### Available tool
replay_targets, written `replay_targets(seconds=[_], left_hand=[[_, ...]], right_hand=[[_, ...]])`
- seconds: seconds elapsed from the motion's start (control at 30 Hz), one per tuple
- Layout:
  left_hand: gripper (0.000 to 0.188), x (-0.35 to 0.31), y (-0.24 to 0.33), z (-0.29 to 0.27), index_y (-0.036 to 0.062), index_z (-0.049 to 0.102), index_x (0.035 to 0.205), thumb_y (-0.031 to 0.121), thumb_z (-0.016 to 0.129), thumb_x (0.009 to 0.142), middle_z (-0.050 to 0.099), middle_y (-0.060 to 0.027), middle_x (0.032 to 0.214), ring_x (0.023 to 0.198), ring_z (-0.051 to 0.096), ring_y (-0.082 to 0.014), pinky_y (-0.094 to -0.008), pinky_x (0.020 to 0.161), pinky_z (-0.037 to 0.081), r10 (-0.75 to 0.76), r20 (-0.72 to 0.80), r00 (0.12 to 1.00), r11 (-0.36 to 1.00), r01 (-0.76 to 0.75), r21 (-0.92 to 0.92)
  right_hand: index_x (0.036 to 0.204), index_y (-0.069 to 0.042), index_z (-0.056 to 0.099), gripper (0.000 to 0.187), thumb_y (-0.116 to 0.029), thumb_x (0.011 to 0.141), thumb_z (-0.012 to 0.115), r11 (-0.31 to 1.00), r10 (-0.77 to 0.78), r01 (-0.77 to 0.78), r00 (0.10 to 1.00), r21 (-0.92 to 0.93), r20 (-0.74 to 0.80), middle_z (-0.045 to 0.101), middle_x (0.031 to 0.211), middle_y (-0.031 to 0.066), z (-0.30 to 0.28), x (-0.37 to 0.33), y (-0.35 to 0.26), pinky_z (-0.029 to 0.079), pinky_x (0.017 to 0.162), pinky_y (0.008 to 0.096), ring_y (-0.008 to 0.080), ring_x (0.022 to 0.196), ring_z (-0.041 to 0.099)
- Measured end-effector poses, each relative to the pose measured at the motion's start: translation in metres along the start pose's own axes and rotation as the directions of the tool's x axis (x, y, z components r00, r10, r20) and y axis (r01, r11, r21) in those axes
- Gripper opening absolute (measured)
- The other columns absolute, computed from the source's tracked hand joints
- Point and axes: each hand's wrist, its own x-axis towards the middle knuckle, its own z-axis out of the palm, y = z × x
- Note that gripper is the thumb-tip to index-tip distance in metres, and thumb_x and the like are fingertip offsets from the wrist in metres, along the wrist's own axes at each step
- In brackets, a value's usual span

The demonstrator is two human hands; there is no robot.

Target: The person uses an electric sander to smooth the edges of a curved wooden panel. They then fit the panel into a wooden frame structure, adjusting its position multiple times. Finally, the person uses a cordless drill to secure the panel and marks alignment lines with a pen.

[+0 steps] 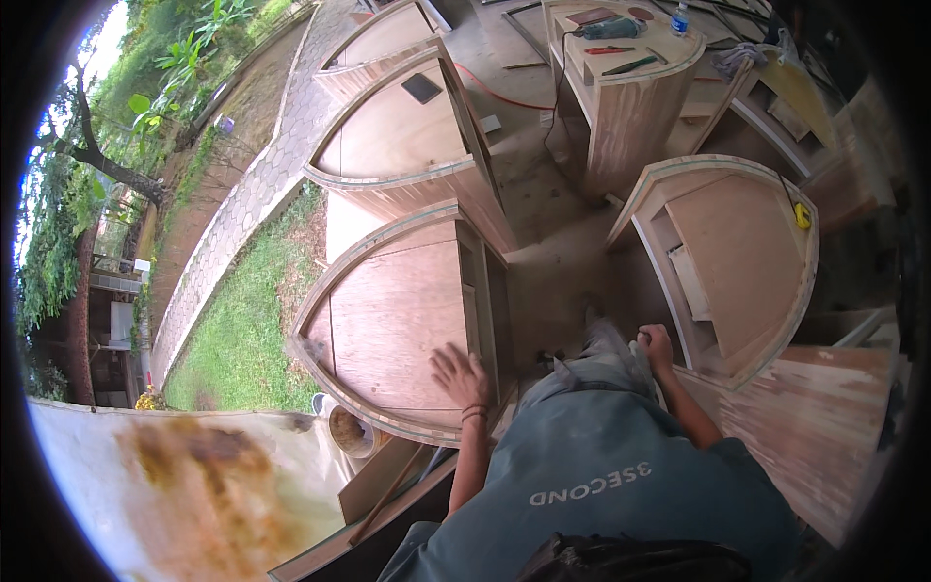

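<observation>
My left hand (pixel 461 376) is spread flat, its fingers apart, over the reddish plywood panel of a curved, pointed wooden cabinet (pixel 398 325). It seems to rest on the panel near the side with the open compartments. My right hand (pixel 657 347) is curled closed beside my right hip. Whether anything is inside its fingers is hidden. Close to the right hand lies another curved cabinet (pixel 737 257) with an open slot along its inner side. A yellow tape measure (pixel 802 215) sits on that cabinet's far right rim.
More curved cabinets (pixel 407 136) stand ahead on the left, one bearing a dark flat rectangular object (pixel 422 88). On a far cabinet (pixel 630 116) lie a teal power tool (pixel 613 28), hand tools and a water bottle (pixel 680 17). A bucket (pixel 351 432) stands at lower left.
</observation>
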Motion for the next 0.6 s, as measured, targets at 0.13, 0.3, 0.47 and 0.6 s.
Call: replay_targets(seconds=[0.13, 0.3, 0.47, 0.6], left_hand=[[0.070, 0.017, 0.068, -0.001, 0.0121, 0.031, 0.155, 0.041, 0.055, 0.096, 0.018, -0.0210, 0.163, 0.152, 0.012, -0.0361, -0.0536, 0.122, 0.011, 0.314, 0.024, 0.949, 0.946, -0.311, -0.089], [0.069, 0.041, 0.125, 0.029, 0.0124, 0.041, 0.149, 0.039, 0.064, 0.090, 0.033, -0.0215, 0.156, 0.145, 0.030, -0.0370, -0.0476, 0.117, 0.029, 0.601, 0.234, 0.764, 0.795, -0.542, -0.272], [0.054, 0.053, 0.156, 0.092, 0.0082, 0.059, 0.132, 0.043, 0.061, 0.092, 0.064, -0.0223, 0.125, 0.116, 0.060, -0.0391, -0.0438, 0.099, 0.049, 0.676, 0.586, 0.447, 0.737, -0.422, -0.528], [0.049, 0.067, 0.205, 0.089, 0.0060, 0.067, 0.122, 0.045, 0.059, 0.095, 0.069, -0.0213, 0.113, 0.110, 0.066, -0.0361, -0.0405, 0.092, 0.052, 0.529, 0.653, 0.542, 0.832, -0.179, -0.525]], right_hand=[[0.102, -0.001, 0.069, 0.019, -0.016, 0.090, 0.064, 0.987, 0.005, 0.020, 0.989, 0.161, -0.151, 0.065, 0.098, 0.0151, -0.005, 0.028, -0.015, 0.054, 0.074, 0.0346, 0.0267, 0.085, 0.066], [0.109, -0.001, 0.067, 0.020, -0.012, 0.095, 0.059, 0.980, -0.035, 0.070, 0.983, 0.188, -0.182, 0.065, 0.103, 0.0159, -0.026, 0.069, -0.035, 0.055, 0.074, 0.0348, 0.0282, 0.086, 0.067], [0.111, -0.003, 0.067, 0.020, -0.015, 0.097, 0.058, 0.974, 0.066, -0.006, 0.964, 0.227, -0.259, 0.069, 0.103, 0.0168, -0.046, 0.118, -0.017, 0.057, 0.073, 0.0363, 0.0309, 0.090, 0.069], [0.106, -0.004, 0.067, 0.019, -0.015, 0.095, 0.058, 0.986, -0.012, 0.076, 0.920, 0.149, -0.393, 0.068, 0.103, 0.0163, -0.069, 0.163, -0.010, 0.053, 0.081, 0.0412, 0.0346, 0.094, 0.067]])
